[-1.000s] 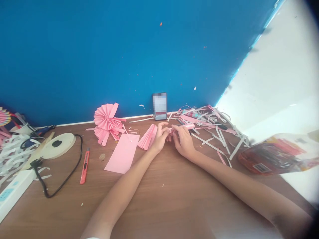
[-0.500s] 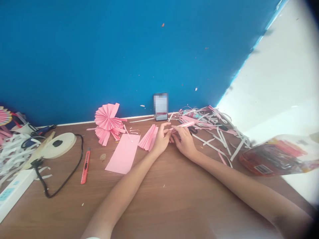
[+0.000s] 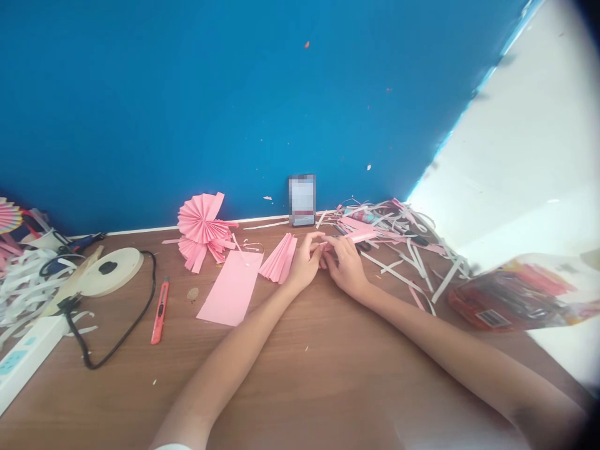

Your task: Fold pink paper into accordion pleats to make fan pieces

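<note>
Both hands meet above the table, near its back edge. My left hand pinches one end of a narrow pink folded paper. Closed on the same paper from the other side is my right hand, its fingertips almost touching the left ones. The paper sticks out to the right behind my right hand; the part between my fingers is mostly hidden. Just left of my left hand lies a pleated pink paper fan. A flat pink sheet rests beside it, and round pink paper rosettes lean at the wall.
A phone stands against the blue wall. Paper strips are heaped at right, near a plastic bag. On the left lie a red box cutter, a white tape roll, a black cord and a power strip.
The pink paper's free end has swung slightly, reaching a bit farther right behind my right hand. Both hands stay pinched together in nearly the same place.
</note>
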Tool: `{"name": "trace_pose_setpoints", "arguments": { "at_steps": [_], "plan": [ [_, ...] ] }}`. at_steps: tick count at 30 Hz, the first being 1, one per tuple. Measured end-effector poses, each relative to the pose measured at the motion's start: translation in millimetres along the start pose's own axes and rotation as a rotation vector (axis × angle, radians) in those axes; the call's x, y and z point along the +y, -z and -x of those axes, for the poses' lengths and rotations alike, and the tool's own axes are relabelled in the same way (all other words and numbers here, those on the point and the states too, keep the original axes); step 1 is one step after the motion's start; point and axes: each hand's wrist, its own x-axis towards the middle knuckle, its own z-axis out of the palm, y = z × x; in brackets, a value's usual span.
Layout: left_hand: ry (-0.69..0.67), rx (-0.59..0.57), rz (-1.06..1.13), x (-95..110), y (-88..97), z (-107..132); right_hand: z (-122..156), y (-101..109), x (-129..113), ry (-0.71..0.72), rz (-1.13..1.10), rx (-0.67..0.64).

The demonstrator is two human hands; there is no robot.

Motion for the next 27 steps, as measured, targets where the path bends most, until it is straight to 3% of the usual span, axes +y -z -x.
{"name": "trace_pose_setpoints", "arguments": {
  "at_steps": [19, 27],
  "plan": [
    [-0.031, 0.031, -0.091, -3.8, 0.4, -0.1, -0.5, 0.8, -2.5, -0.028, -0.05, -0.005],
    [-0.004, 0.033, -0.036, -3.3, -0.3, -0.7, 0.7, 0.3, -1.1, -0.016, -0.034, 0.002]
  ]
}}
